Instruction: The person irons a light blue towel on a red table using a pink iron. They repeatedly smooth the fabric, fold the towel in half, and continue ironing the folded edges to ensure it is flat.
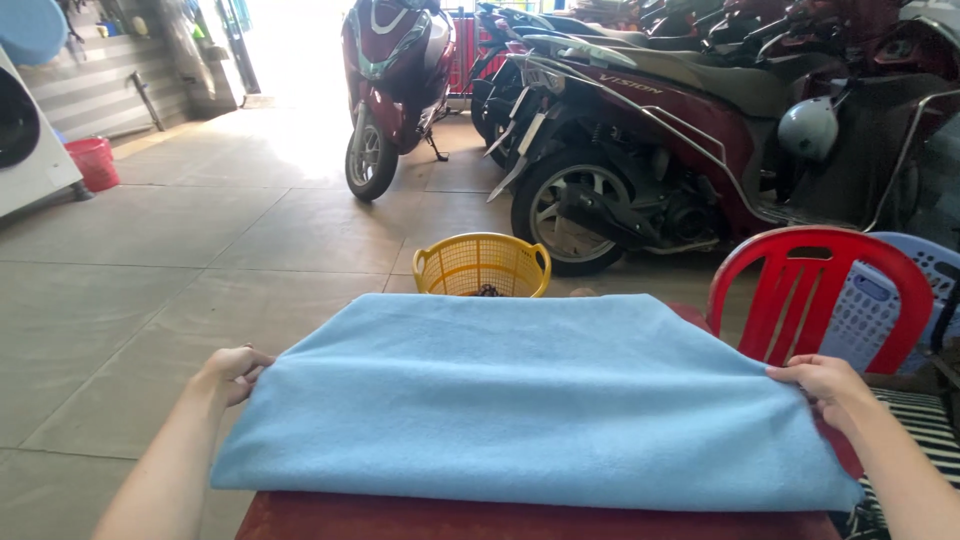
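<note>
A light blue towel (530, 400) lies folded and spread flat over a dark red table (400, 520) right in front of me. My left hand (232, 372) pinches the towel's left edge at the fold. At the opposite side my right hand (826, 385) grips the right edge, fingers curled over the cloth. Both arms reach in from the bottom corners.
A yellow plastic basket (483, 265) stands on the tiled floor just beyond the table. To the right stand a red plastic chair (812, 295) and a pale blue basket (880, 310). Parked scooters (640, 150) fill the back. A small red bucket (93, 162) and a white machine (25, 135) sit far left.
</note>
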